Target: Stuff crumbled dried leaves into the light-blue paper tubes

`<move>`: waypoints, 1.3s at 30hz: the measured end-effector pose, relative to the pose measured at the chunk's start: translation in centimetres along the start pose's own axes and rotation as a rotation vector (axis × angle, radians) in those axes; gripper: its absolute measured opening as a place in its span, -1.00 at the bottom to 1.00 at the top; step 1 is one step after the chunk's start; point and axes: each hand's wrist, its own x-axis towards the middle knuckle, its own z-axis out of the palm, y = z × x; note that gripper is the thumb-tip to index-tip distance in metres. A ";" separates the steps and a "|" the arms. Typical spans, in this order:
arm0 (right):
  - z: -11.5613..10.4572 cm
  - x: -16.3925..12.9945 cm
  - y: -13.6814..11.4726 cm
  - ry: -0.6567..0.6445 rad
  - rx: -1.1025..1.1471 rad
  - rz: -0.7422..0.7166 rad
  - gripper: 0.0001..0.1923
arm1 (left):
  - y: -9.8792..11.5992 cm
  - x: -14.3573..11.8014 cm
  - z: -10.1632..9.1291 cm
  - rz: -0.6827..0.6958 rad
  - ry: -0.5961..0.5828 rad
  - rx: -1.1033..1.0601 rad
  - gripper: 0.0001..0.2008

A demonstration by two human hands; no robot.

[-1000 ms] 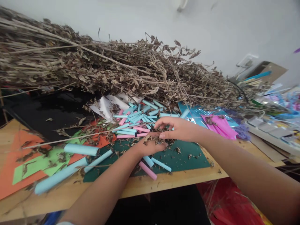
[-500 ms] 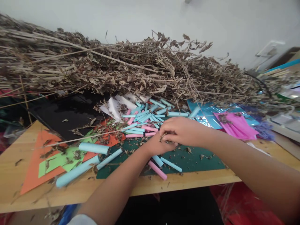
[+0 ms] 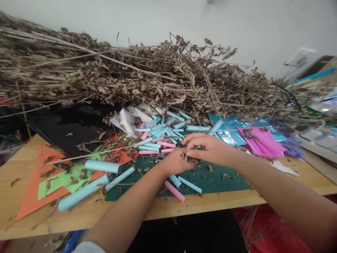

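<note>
Running left to right across the wooden table [image 3: 26, 225]: orange paper [image 3: 34, 193] and a green sheet [image 3: 60, 179] at the left edge, both littered with leaf crumbs; a black sheet [image 3: 65, 126] behind them; long pale blue paper rolls [image 3: 102, 166] lying over the coloured sheets; a great heap of dried leafy branches [image 3: 131, 77] along the back, against the wall; a pile of short blue and pink paper tubes [image 3: 160, 135] at centre, under the heap's front edge; a dark green cutting mat [image 3: 218, 179] near the front edge, strewn with flakes, with one pink tube [image 3: 174, 191] and two blue ones at its near side. Left hand [image 3: 176, 162] over the mat, cupped palm up, holding a small clump of crumbled dried leaves [image 3: 187, 159]. Right hand [image 3: 207, 149] just beside and touching it, fingers curled narrow, pinching at the same clump. Further right: shiny blue foil [image 3: 231, 126], magenta paper [image 3: 260, 142] on top of it, then blurred stationery clutter at the far edge
</note>
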 end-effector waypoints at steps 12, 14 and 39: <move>-2.3 3.4 -1.7 -0.471 -0.201 0.289 -0.81 | 0.2 -0.2 0.1 -0.067 0.007 -0.013 -0.85; -2.1 4.2 -3.4 -0.494 -0.359 0.364 -0.84 | 0.1 -0.1 0.2 -0.064 0.017 -0.011 -0.91; -0.6 1.9 2.7 -0.364 0.420 0.222 -0.75 | 0.3 -0.1 0.0 -0.062 -0.028 -0.131 -0.86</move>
